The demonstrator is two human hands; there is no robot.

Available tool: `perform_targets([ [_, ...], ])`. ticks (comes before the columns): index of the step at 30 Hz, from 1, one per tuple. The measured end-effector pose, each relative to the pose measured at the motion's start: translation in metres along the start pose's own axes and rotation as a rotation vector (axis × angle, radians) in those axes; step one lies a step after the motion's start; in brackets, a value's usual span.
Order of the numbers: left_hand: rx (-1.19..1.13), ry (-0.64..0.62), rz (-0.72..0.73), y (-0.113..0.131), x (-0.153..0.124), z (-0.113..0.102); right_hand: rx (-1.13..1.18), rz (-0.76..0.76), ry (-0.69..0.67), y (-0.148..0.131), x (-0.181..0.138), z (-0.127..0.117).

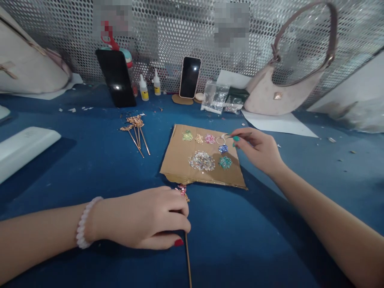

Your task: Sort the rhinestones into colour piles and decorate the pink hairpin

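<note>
My left hand (159, 218) rests over the blue table with its fingers closed around a gold hair stick (188, 260). Pink and gold ornaments (182, 189) at the stick's top peek out past my knuckles. My right hand (258, 148) pinches thin tweezers (244, 134) over the right edge of a cardboard sheet (177, 154). Their tip is at a small white blob in a drawn ring (221, 140). Small piles of rhinestones lie on the cardboard: green (187, 135), yellow (199, 138), pink (210, 139), blue (223, 149), teal (225, 162) and a larger mixed pile (202, 161).
Several gold hair sticks (138, 132) lie left of the cardboard. Behind stand a black phone (117, 78), a second phone (190, 77), two glue bottles (144, 88) and plastic bags (214, 97). A handbag (277, 92) is at back right; a white case (28, 148) lies left.
</note>
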State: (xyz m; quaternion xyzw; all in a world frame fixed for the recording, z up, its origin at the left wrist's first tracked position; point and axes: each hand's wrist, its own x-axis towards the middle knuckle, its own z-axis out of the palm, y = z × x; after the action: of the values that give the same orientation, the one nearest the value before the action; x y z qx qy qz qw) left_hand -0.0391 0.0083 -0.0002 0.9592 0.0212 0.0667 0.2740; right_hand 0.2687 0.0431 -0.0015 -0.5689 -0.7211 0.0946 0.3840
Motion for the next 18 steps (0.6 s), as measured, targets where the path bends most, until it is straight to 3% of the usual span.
perform_targets([
  [5,0.023,-0.026,0.005,0.0011,-0.0010,0.0011,0.082,0.061,-0.019,-0.0012,-0.0001,0.0022],
  [12,0.069,-0.054,0.018,0.0060,-0.0003,0.0026,-0.108,0.000,-0.064,-0.0023,0.0018,0.0019],
  [18,0.165,-0.045,0.056,0.0058,-0.0001,0.0078,0.034,0.101,-0.018,0.0020,-0.0006,0.0083],
])
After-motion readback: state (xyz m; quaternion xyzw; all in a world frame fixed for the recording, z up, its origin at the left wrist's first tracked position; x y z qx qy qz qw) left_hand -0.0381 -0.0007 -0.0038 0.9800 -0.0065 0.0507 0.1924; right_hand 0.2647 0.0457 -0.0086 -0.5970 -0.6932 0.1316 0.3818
